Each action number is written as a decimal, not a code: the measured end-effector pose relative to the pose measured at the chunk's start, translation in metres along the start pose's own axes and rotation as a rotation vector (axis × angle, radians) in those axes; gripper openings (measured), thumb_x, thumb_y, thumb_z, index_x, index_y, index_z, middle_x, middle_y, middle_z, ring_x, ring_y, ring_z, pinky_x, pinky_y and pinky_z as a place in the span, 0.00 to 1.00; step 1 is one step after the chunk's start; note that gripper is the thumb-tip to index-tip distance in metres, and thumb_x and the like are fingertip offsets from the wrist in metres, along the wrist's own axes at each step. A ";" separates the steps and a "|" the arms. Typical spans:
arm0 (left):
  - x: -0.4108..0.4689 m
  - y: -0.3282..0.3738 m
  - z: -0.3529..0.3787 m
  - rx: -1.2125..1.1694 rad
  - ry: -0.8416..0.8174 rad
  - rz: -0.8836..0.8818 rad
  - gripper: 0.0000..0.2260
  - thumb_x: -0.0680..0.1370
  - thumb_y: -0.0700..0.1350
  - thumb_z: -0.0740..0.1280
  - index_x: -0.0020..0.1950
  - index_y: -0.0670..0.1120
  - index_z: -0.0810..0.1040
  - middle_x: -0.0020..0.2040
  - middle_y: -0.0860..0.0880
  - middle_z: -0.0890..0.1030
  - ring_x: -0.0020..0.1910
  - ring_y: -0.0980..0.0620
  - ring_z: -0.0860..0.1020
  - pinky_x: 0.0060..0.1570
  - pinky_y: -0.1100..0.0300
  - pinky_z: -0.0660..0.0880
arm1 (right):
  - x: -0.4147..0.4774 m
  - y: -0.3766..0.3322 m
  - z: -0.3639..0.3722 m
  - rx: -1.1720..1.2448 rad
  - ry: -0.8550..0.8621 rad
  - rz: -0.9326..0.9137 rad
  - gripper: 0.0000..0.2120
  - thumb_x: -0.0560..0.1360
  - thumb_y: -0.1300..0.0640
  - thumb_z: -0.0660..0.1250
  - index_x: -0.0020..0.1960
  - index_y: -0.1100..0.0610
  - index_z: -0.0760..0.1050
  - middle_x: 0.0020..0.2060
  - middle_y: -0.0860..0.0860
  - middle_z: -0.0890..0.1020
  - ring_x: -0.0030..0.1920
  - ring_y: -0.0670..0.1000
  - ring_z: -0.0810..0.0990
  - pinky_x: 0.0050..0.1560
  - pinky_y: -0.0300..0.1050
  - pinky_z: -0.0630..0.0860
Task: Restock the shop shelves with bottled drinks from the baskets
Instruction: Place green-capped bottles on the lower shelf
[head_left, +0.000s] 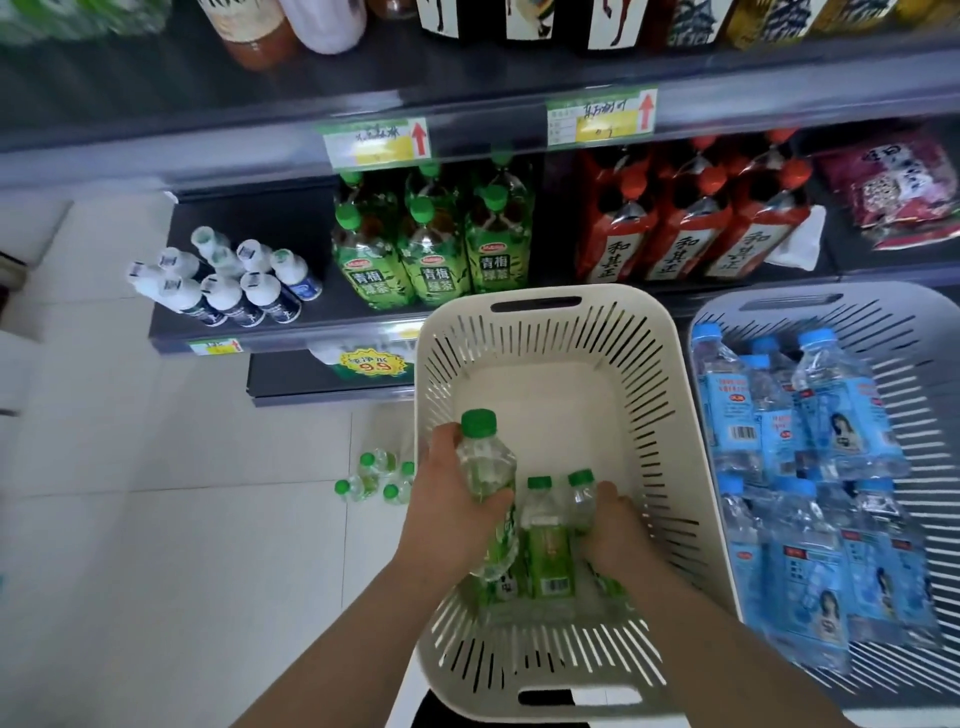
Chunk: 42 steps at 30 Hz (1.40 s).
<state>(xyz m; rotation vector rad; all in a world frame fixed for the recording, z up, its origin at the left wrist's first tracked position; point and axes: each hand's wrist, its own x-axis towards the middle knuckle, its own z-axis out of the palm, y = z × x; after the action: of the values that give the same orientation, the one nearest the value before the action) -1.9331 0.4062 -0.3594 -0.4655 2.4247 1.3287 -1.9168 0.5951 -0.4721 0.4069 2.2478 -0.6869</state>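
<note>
A cream slotted basket (550, 332) stands in front of the shelves, holding a few green-capped bottles at its near end. My left hand (447, 499) grips one green-capped bottle (485, 457), raised and tilted above the others. My right hand (615, 530) reaches down into the basket and closes around a second green-capped bottle (582, 496). Between the hands a third green-labelled bottle (545, 535) stands in the basket. On the floor under the lowest shelf, several more green-capped bottles (376, 475) stand together.
A grey basket (883, 322) at the right holds several blue-labelled water bottles (779, 415). The low shelf (291, 332) carries white bottles (228, 283), green tea bottles (431, 244) and red tea bottles (691, 228). White tiled floor lies to the left.
</note>
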 end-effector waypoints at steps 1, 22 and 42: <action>-0.004 0.002 -0.002 -0.009 -0.004 -0.004 0.30 0.67 0.38 0.75 0.64 0.52 0.65 0.54 0.52 0.76 0.51 0.53 0.78 0.49 0.56 0.78 | -0.003 -0.001 -0.004 0.080 0.014 -0.008 0.23 0.69 0.60 0.70 0.61 0.57 0.65 0.53 0.58 0.74 0.51 0.57 0.77 0.49 0.48 0.77; -0.121 0.148 -0.167 -0.139 0.292 0.193 0.27 0.67 0.40 0.76 0.56 0.55 0.63 0.46 0.64 0.71 0.37 0.64 0.76 0.26 0.77 0.68 | -0.209 -0.163 -0.199 0.426 0.052 -0.533 0.23 0.68 0.65 0.71 0.59 0.54 0.67 0.48 0.51 0.79 0.49 0.50 0.79 0.46 0.44 0.77; -0.138 0.071 -0.391 -0.257 0.455 0.210 0.26 0.64 0.41 0.76 0.55 0.57 0.69 0.44 0.59 0.78 0.39 0.57 0.79 0.37 0.61 0.77 | -0.279 -0.383 -0.131 0.570 0.018 -0.642 0.17 0.71 0.58 0.71 0.56 0.48 0.69 0.50 0.49 0.80 0.49 0.51 0.80 0.44 0.47 0.77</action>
<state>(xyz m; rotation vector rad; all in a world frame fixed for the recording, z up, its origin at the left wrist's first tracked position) -1.8930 0.1265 -0.0480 -0.6546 2.7340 1.8037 -1.9836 0.3406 -0.0567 -0.0678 2.1646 -1.6737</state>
